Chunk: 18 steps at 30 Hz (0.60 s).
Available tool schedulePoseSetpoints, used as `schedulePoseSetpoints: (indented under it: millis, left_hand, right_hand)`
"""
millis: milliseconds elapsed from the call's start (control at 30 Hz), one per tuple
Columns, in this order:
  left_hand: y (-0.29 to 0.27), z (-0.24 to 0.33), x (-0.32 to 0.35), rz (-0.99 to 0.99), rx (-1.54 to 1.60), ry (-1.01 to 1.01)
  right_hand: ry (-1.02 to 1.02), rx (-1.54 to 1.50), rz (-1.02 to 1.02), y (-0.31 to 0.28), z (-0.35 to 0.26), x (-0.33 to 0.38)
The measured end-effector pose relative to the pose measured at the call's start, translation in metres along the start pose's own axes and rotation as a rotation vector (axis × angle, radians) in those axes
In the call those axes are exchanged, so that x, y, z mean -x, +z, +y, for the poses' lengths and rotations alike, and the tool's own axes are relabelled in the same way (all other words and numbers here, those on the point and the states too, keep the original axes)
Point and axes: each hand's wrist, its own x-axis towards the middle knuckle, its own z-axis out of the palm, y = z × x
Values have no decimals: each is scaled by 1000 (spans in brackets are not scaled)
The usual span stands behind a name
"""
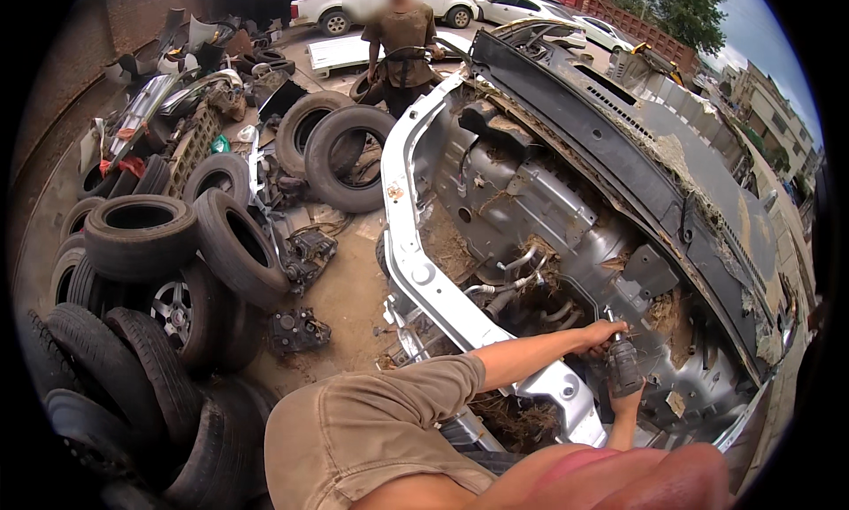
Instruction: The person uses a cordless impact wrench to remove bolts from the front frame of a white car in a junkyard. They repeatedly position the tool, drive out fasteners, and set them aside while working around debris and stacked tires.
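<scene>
The brown garment (371, 413) and bare arms of the operator occupy the lower foreground. The left hand (601, 335) is closed around the front end of a dark grey power tool (624, 369); the right hand (626, 404) grasps the same tool from below, its fingers partly hidden behind the tool body. The power tool is located inside the engine bay at lower right, its narrow metal nose directed toward the silver bulkhead (553, 196). Hoses (522, 261) and dry plant debris (669, 315) lie near the hands. A white body rail (403, 214) curves along the near-left side of the bay; a black cowl panel (575, 112) spans the far-right side. Beyond the rail, a black component (299, 331) rests on the ground, beside a pile of used tires (141, 245). Farther back, a co-worker (402, 46) stands beside a flat white panel (340, 56). A white pickup (309, 13) is parked behind, with trees (690, 11) at upper right.
</scene>
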Motion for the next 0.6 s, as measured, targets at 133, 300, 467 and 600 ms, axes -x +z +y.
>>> schedulePoseSetpoints:
  millis: [133,300,467,600]
  left_hand:
    - [-11,9,-9,11,-28,17]
    - [-16,2,-16,142,-115,124]
    - [-15,1,-25,129,-182,80]
    - [-12,-4,-27,151,-231,110]
  right_hand:
    - [166,-33,-108,5,-2,-12]
    - [200,-4,-232,14,16,-4]
    - [355,36,-142,18,25,2]
    - [398,19,-169,15,26,-1]
